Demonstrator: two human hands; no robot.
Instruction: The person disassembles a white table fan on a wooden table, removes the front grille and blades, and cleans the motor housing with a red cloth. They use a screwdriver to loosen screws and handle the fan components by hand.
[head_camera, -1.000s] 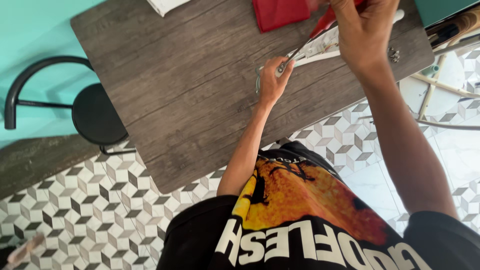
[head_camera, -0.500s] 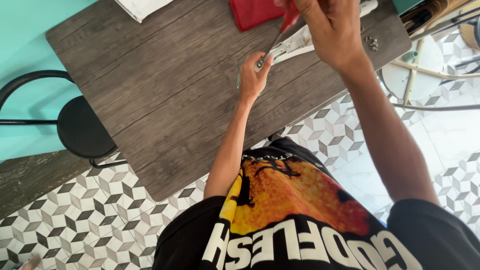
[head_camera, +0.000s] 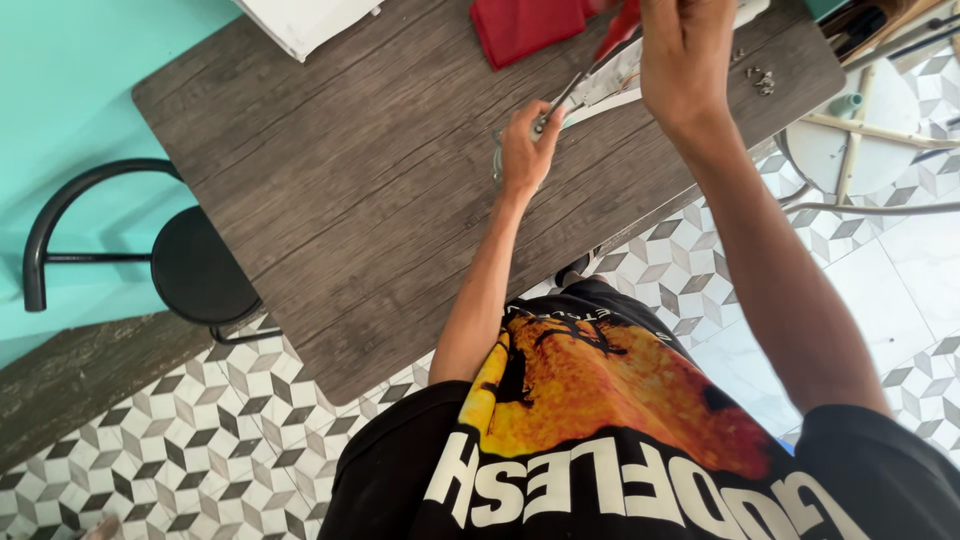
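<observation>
Tabletop (head_camera: 330, 200) of grey wood fills upper centre, bare toward its left edge. Red cloth (head_camera: 530, 28) lies top centre. My right hand (head_camera: 685, 55) grips a red-handled screwdriver (head_camera: 600, 62); my left hand (head_camera: 528, 150) pinches, seemingly, a white strip (head_camera: 612, 85).

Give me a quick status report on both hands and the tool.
Left hand pinching a thin metal piece at the screwdriver tip. Right hand gripping its red handle. Red cloth and loose screws close by on the table.

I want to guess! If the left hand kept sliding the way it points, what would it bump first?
Probably the white part just beyond the left hand, then maybe the red cloth. Depth is hard to judge from above.
</observation>
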